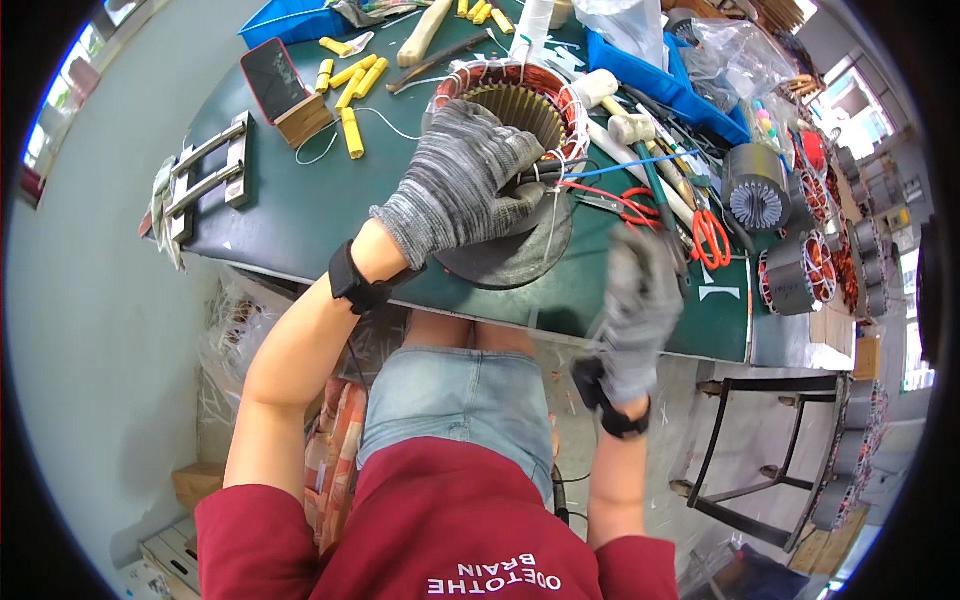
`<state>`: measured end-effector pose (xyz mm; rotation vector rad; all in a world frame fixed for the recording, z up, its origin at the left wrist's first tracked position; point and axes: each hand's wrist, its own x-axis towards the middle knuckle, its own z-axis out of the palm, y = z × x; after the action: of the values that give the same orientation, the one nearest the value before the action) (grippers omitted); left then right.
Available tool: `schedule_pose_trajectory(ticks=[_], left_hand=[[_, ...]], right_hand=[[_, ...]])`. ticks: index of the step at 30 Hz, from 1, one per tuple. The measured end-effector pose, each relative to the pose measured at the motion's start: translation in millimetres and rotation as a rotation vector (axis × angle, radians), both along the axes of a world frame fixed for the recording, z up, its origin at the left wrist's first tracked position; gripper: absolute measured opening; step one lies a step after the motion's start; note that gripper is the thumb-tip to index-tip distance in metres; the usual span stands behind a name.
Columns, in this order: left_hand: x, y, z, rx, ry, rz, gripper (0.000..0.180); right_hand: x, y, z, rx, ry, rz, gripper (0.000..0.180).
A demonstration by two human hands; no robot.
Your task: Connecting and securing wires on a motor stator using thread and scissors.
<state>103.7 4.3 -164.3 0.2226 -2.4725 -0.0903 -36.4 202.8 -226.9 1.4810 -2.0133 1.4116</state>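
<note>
A motor stator [515, 112] with copper windings and white lacing stands on a round grey plate [530, 245] at the table's near edge. My left hand [455, 180], in a grey knit glove, lies over the stator's near side. Its fingers and thumb close around black sleeved lead wires [552, 168] at the stator's right. My right hand [638, 310], gloved alike, is over the near table edge and smeared by motion, so its fingers are unclear. Closest to it are red-handled scissors [625, 207]. A blue wire [640, 163] runs rightward from the leads.
Yellow rolls [352, 132], a phone [274, 80] on a wooden block and a metal frame [212, 172] are at left. Mallets [632, 130], other tools and red scissors [711, 240] crowd the right, below a blue bin [665, 85]. More stators [797, 275] stand farther right.
</note>
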Motion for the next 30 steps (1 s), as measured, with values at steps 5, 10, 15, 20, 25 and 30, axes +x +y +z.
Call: schedule_pose_trajectory(ticks=[5,10,15,20,25,30], left_hand=[[1.4,-2.5,-1.9,0.028,0.001,-0.037,0.032],[-1.4,-4.4,-6.1,-0.005,0.041,-0.040,0.030],[-0.2,-2.9,-3.9,0.008,-0.012,-0.006,0.032],[4.1,3.0,0.3,0.073,-0.028,0.011,0.031],[2.2,4.3,-6.5,0.100,0.089,0.017,0.029],[-7.3,1.0,-9.5,0.015,0.204,0.054,0.022]], right_hand=[[37.1,-72.7,50.4,-0.056,-0.084,0.149,0.009],[24.8,-34.8,50.2,-0.074,-1.737,0.393,0.023],[18.3,-41.3,87.0,-0.045,-1.397,0.513,0.035],[1.7,-121.6,120.7,0.348,-0.773,0.758,0.030],[-9.6,-148.7,106.9,0.209,-1.188,0.630,0.021],[-8.0,-154.1,92.5,-0.167,-1.184,0.533,0.022]])
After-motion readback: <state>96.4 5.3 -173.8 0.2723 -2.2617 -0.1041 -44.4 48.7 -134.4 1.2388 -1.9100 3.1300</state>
